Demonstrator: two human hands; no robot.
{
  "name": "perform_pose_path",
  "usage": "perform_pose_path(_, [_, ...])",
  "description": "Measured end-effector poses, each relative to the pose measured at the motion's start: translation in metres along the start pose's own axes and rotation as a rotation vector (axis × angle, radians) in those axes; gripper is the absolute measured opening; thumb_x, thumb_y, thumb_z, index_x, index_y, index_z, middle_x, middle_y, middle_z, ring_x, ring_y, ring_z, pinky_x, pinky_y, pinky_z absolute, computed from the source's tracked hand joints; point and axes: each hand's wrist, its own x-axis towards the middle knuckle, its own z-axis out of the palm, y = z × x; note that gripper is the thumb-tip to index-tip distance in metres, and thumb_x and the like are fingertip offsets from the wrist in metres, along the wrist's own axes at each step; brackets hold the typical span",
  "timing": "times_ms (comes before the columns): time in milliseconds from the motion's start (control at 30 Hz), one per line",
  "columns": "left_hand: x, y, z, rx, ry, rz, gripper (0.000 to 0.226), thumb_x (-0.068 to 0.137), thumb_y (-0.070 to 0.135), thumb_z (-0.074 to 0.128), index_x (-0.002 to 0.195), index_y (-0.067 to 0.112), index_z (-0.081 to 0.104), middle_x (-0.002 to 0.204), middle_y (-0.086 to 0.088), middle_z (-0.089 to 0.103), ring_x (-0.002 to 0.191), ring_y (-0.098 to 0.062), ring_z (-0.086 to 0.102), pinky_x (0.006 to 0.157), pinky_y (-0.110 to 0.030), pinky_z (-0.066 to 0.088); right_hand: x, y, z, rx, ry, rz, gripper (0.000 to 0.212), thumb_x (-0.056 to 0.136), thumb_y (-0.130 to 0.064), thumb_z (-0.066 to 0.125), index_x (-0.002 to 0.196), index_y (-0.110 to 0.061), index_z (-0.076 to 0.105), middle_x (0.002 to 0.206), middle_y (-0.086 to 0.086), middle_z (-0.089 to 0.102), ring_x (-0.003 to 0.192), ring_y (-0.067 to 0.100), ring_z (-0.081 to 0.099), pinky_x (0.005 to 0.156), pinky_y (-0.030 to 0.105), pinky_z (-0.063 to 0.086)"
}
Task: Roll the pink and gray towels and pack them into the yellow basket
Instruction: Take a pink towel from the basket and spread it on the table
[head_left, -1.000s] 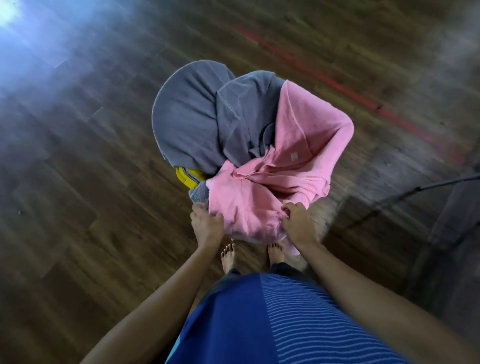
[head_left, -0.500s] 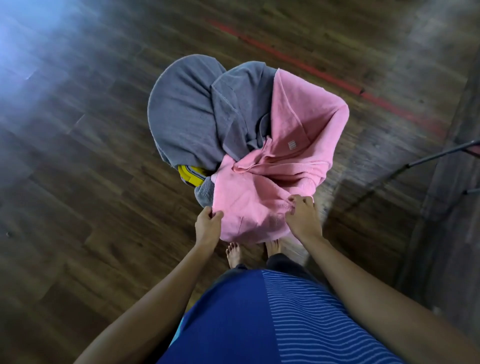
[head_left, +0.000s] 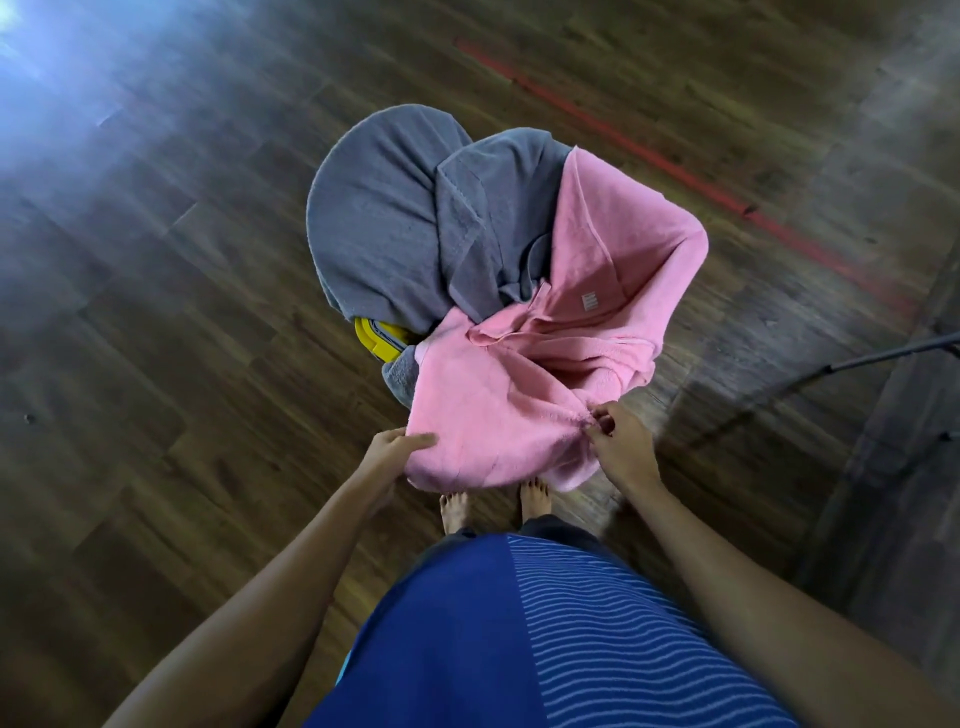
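Note:
A pink towel (head_left: 597, 322) and a gray towel (head_left: 395, 218) lie draped in a heap over the yellow basket (head_left: 376, 338), of which only a bit of rim shows at the left. My left hand (head_left: 389, 452) grips the near left edge of the pink towel, thumb on top. My right hand (head_left: 618, 441) pinches the near right edge of the same towel. A second gray fold (head_left: 498, 223) overlaps the pink cloth at the top.
Dark wooden floor (head_left: 156, 312) lies all around. A red tape line (head_left: 675, 171) runs diagonally at the upper right. A thin dark stand leg (head_left: 883, 356) crosses the floor at the right. My bare feet (head_left: 493, 509) stand just behind the heap.
My hands have moved apart along the pink towel's near edge, spreading it wider; the right hand shifted right and now pinches the edge.

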Motion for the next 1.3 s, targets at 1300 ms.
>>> perform_pose_path(1300, [-0.029, 0.030, 0.006, 0.632, 0.492, 0.878, 0.026, 0.080, 0.009, 0.065, 0.105, 0.013, 0.061, 0.108, -0.005, 0.056, 0.101, -0.023, 0.049, 0.085, -0.036, 0.040, -0.021, -0.081, 0.056, -0.016, -0.374, -0.231, 0.015, 0.087, -0.008, 0.052, 0.076, -0.015, 0.058, 0.081, 0.005, 0.064, 0.074, 0.021, 0.055, 0.059, 0.029, 0.039])
